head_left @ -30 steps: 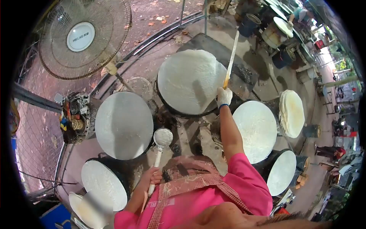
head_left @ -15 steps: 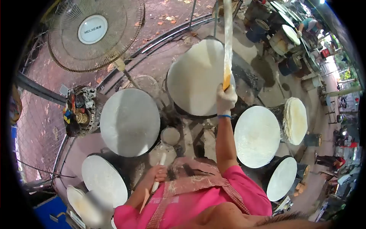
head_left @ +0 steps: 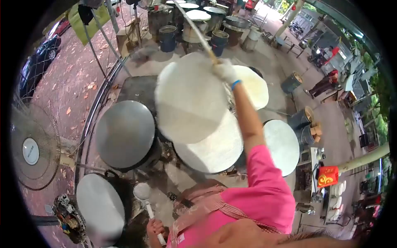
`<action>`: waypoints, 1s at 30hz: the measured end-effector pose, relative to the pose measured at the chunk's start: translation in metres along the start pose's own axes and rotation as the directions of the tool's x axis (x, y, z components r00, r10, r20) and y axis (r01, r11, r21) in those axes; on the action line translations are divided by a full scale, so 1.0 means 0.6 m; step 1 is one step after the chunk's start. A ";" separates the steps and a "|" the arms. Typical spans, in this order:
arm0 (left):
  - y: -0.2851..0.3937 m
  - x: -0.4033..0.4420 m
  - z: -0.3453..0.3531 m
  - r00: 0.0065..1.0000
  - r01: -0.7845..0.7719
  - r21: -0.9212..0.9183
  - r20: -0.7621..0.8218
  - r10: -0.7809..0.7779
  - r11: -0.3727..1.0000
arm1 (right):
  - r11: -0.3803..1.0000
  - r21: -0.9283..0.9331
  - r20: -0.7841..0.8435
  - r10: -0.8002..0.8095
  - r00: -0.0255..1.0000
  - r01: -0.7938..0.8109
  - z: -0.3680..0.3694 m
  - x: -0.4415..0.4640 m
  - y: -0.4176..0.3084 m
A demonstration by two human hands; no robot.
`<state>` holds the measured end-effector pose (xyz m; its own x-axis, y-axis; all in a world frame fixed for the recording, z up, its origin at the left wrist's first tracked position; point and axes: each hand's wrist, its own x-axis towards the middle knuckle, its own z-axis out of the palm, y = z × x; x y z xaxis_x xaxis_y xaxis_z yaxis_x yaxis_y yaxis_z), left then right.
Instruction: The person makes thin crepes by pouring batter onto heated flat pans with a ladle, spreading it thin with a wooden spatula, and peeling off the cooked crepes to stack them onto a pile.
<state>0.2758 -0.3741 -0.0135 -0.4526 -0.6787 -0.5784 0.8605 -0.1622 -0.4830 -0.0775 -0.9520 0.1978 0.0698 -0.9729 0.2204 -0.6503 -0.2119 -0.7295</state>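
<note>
My right hand [head_left: 224, 71], in a white glove with a blue band at the wrist, is closed round a long wooden stick [head_left: 202, 39] that points up and away. Against the glove lies the edge of a large, thin round white sheet [head_left: 186, 99], slightly blurred. It overlaps a round griddle with a white layer [head_left: 215, 144]; I cannot tell whether the hand grips the sheet too. Low in front of me, my left hand [head_left: 155, 227] is wrapped round the white handle of a ladle [head_left: 142, 191], whose round head is up.
A grey round griddle [head_left: 124, 134] stands at the left, with a white-covered one [head_left: 100, 208] nearer me. Another griddle [head_left: 282, 146] is at the right, beyond it a pale yellowish stack [head_left: 250, 87]. A fan [head_left: 31, 151] is far left. A person [head_left: 326, 82] stands at the right.
The view has swung to the right. The round sheet now lies against my gloved hand, off the griddle at the left, which shows grey. The ladle's head and handle now show joined.
</note>
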 end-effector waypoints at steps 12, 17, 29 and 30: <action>-0.158 0.131 0.052 0.961 0.243 0.128 0.106 -0.257 0.962 | 0.356 -0.847 0.247 -0.396 0.884 0.396 -0.248 0.104 0.214; -0.178 0.131 0.047 0.999 0.037 0.124 -0.044 -0.032 0.992 | 0.436 -0.874 0.201 -0.077 0.976 0.215 -0.090 0.003 0.464; -0.251 0.114 0.027 0.953 -0.256 0.092 -0.142 0.267 0.962 | 0.597 -0.793 0.248 0.135 0.959 0.121 -0.123 -0.058 0.515; -0.259 0.117 0.023 0.948 -0.275 0.088 -0.139 0.285 0.957 | 0.595 -0.799 0.237 0.174 0.956 0.090 -0.120 -0.051 0.556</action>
<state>0.1136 -0.4062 0.0300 -0.2166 -0.5903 -0.7776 0.9688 -0.0317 -0.2458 -0.3511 -0.9864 -0.0060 0.1327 -0.9887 -0.0701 -0.9849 -0.1394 0.1028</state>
